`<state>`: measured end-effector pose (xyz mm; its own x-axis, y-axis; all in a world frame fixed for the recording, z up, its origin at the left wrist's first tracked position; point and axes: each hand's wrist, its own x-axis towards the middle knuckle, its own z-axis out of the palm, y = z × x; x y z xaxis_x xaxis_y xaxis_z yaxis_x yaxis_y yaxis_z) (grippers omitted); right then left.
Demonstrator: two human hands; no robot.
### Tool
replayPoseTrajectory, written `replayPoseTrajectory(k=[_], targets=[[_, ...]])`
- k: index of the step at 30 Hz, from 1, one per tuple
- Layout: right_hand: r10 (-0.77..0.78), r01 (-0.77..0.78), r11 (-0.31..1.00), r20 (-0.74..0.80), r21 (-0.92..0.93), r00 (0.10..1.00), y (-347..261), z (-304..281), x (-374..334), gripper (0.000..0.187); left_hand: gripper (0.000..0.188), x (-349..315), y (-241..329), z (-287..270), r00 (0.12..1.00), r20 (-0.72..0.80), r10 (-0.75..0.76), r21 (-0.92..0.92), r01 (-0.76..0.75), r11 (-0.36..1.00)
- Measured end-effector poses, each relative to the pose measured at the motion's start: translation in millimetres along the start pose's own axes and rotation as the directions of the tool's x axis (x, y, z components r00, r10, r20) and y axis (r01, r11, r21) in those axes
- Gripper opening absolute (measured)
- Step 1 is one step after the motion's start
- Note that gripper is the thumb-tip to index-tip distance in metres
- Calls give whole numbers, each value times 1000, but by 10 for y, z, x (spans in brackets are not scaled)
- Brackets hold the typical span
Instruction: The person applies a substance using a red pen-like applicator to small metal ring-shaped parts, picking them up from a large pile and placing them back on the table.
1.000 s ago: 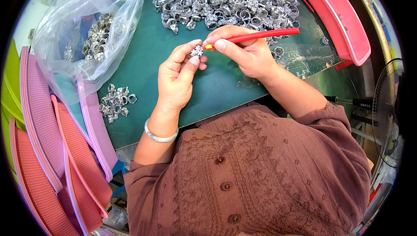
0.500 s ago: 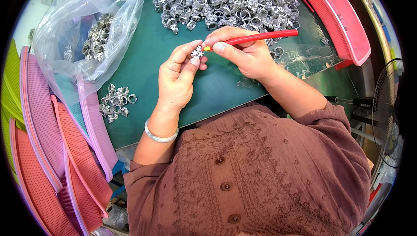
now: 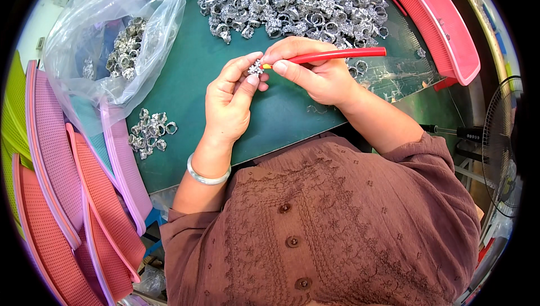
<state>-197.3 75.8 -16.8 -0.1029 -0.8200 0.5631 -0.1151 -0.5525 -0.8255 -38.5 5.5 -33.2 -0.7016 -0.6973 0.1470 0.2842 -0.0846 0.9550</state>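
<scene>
Between the thumb and fingers of my left hand [image 3: 232,89] I pinch a silver ring [image 3: 255,68] with a cluster of small stones facing up. My right hand [image 3: 315,72] is closed round a red pen-like tool [image 3: 343,54], whose yellow tip meets the ring's stone cluster or lies just beside it; I cannot tell which. Beyond my hands a large heap of similar rings [image 3: 298,2] covers the far part of the green table mat [image 3: 281,117]. A smaller group of rings [image 3: 151,131] lies to the left of my left forearm.
At the far left a clear plastic bag [image 3: 163,30] holds more rings. Several pink, purple and green perforated baskets [image 3: 53,154] lean along the table's left side. A pink basket [image 3: 444,30] stands at the far right, with a fan [image 3: 500,143] beyond the right edge.
The red tool has tilted to a flatter angle, its back end a little lower. My right hand has shifted slightly; my left hand keeps its place with the ring.
</scene>
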Motion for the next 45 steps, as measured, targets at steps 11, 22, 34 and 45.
replayPoseTrajectory(k=[11, 22, 34, 45], targets=[[111, -102, 992, -129, 70, 985, 41, -46, -14, 12, 29, -4, 43, 16, 999, -14, -35, -33, 35, 999], [111, -97, 989, -128, 115, 986, 48, -44, -21, 12, 29, -4, 75, 23, 998, 21, -57, -60, 59, 996], [137, -122, 985, -120, 123, 983, 31, -43, -18, 12, 29, -10, 59, -8, 995, 61, -75, -71, 80, 994], [122, -104, 984, -122, 147, 985, 38, -44, -20, 12, 29, -12, 44, -2, 997, 73, -16, 96, 9, 995]])
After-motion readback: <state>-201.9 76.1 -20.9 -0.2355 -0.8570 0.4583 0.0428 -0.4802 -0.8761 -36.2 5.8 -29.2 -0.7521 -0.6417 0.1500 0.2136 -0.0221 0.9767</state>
